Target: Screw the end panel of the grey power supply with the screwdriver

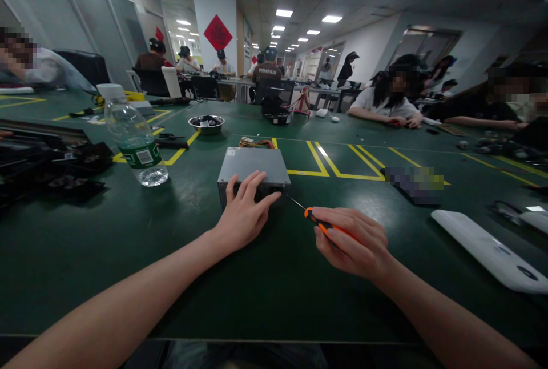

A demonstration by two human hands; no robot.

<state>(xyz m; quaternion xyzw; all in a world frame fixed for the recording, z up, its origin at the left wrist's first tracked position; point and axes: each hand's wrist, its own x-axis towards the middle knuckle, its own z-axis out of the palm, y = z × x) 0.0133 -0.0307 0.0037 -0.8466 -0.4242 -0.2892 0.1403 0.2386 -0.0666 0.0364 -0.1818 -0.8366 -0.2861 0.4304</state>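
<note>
A grey metal box with coloured wires at its back rests on the green table. My left hand lies against the box's near side and top edge, its fingers spread. In my right hand is an orange and black screwdriver, gripped by the handle. Its thin shaft points up and left, with the tip close to the box's near right corner. Whether the tip touches the box cannot be made out.
A plastic bottle stands left of the box, beyond it dark parts. A metal bowl sits farther back. To the right are a blurred dark object and a white device. Several people sit around the tables.
</note>
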